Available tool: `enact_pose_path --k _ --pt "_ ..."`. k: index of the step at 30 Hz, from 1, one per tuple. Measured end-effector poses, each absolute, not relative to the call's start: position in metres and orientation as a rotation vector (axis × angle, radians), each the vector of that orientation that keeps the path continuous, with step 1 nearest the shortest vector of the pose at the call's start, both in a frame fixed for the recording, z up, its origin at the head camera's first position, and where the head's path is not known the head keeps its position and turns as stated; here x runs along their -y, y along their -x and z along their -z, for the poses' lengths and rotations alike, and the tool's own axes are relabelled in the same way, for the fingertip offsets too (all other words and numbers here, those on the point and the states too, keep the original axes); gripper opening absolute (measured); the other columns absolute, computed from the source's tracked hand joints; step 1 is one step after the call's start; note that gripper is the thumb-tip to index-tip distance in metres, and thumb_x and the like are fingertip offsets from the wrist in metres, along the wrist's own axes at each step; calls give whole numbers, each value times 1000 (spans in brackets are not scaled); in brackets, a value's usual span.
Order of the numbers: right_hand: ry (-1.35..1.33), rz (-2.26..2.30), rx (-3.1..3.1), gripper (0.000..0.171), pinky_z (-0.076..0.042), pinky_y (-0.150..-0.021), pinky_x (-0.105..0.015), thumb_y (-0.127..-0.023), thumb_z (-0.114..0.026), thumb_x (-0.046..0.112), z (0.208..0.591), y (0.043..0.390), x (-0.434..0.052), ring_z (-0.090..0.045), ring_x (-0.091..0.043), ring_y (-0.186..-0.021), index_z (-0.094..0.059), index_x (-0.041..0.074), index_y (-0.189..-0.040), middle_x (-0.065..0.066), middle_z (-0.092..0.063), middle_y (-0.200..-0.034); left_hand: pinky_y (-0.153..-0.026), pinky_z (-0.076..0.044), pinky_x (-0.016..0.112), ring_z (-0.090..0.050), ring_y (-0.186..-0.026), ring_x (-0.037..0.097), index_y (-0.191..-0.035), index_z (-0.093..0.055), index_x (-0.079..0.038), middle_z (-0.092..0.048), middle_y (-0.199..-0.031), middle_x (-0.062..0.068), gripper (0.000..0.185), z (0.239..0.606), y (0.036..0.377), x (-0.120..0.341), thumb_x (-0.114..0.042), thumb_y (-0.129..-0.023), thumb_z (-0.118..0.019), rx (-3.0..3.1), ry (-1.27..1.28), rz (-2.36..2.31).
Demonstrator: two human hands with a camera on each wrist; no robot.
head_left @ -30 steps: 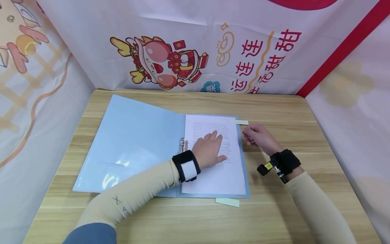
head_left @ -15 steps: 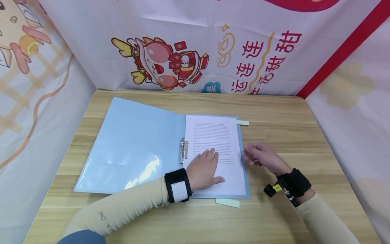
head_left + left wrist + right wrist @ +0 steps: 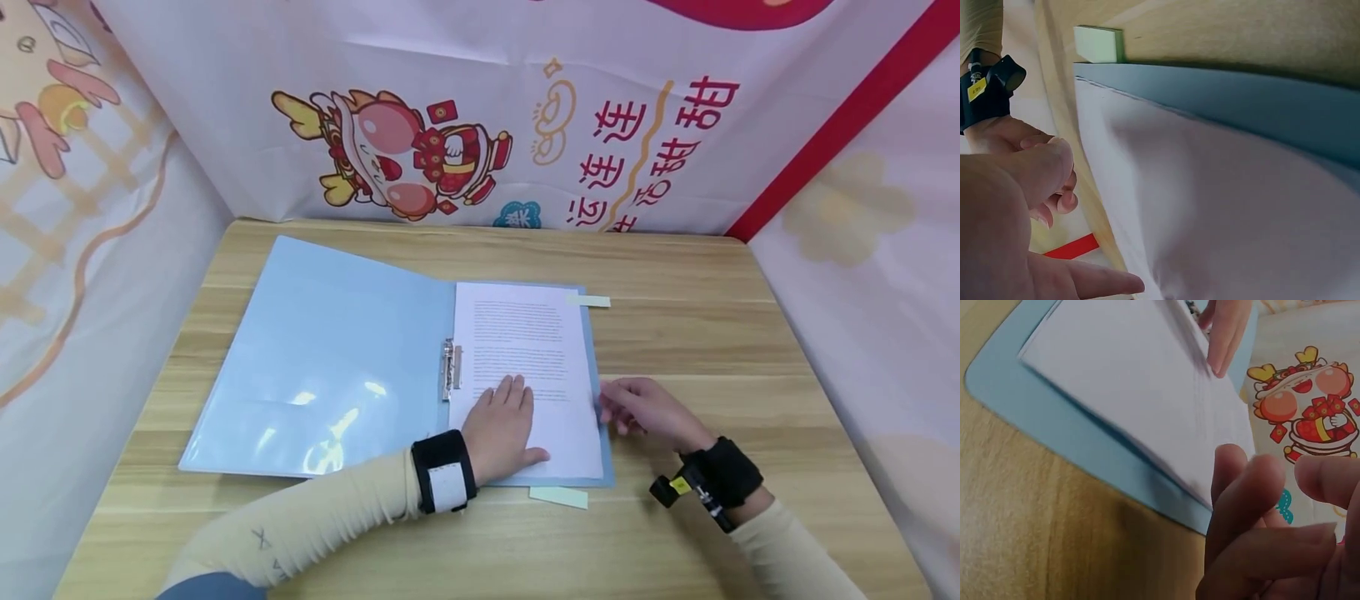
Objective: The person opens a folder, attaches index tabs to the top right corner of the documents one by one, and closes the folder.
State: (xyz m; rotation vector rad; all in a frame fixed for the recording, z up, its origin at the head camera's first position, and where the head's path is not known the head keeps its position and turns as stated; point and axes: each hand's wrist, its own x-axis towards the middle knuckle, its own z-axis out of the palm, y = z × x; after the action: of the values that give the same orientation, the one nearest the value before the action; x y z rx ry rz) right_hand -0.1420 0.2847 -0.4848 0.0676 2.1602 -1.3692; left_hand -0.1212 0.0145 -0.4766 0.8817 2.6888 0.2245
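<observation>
A light blue folder (image 3: 337, 333) lies spread on the table, its cover to the left. On its right half is a stack of printed white paper (image 3: 525, 325), with a metal clip (image 3: 448, 369) at the spine. My left hand (image 3: 498, 429) rests on the lower part of the top sheet, fingers extended and thumb out to the right. Beside the folder's right edge is my right hand (image 3: 648, 408), its fingers loosely curled. The right wrist view shows a gap between thumb and fingers, with nothing held. Whether it touches the folder edge, I cannot tell.
One pale green strip (image 3: 596, 301) sticks out at the folder's upper right corner, another (image 3: 558, 497) at its near edge. The wooden table (image 3: 682, 283) is bounded by printed cloth walls (image 3: 465, 50) at the back and sides.
My left hand has slid down the page toward me, uncovering the clip and more printed lines. My right hand has also come nearer along the folder's right edge.
</observation>
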Motion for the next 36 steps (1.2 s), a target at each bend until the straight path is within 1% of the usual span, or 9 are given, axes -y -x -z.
enact_pose_path --k 8,15,23,32,36 --pt "-177 1277 -2238 45 -41 -53 -24 -108 -48 39 492 141 -283 -54 -17 -62 -65 -2 -99 -7 -67 -80 -117 -34 53 -29 -150 35 -153 -40 3 -31 -161 23 90 489 118 -26 -62 -94 -61 -2722 -870 -169" --pt "-211 1210 -2255 44 -43 -57 -26 -108 -48 40 495 139 -280 -56 -18 -63 -66 1 -97 -6 -66 -77 -116 -32 56 -26 -151 35 -154 -39 3 -28 -163 22 92 492 117 -31 -64 -95 -59 -2717 -844 -142" --pt "-208 1175 -2272 42 -41 -57 -27 -108 -49 39 499 139 -278 -56 -18 -63 -67 3 -96 -6 -64 -75 -116 -35 51 -27 -152 33 -154 -37 3 -28 -163 20 93 498 120 -28 -67 -95 -55 -2732 -887 -64" --pt "-202 1165 -2288 43 -41 -57 -27 -107 -50 41 499 141 -277 -56 -19 -64 -69 4 -98 -6 -63 -77 -116 -34 50 -26 -152 34 -155 -35 3 -27 -164 21 105 502 122 -30 -77 -89 -53 -2758 -887 -31" --pt "-199 1169 -2292 42 -41 -58 -28 -107 -50 40 497 140 -276 -56 -19 -64 -69 3 -97 -7 -63 -78 -117 -33 50 -24 -152 33 -156 -33 3 -25 -164 21 107 504 122 -31 -79 -88 -51 -2769 -896 20"
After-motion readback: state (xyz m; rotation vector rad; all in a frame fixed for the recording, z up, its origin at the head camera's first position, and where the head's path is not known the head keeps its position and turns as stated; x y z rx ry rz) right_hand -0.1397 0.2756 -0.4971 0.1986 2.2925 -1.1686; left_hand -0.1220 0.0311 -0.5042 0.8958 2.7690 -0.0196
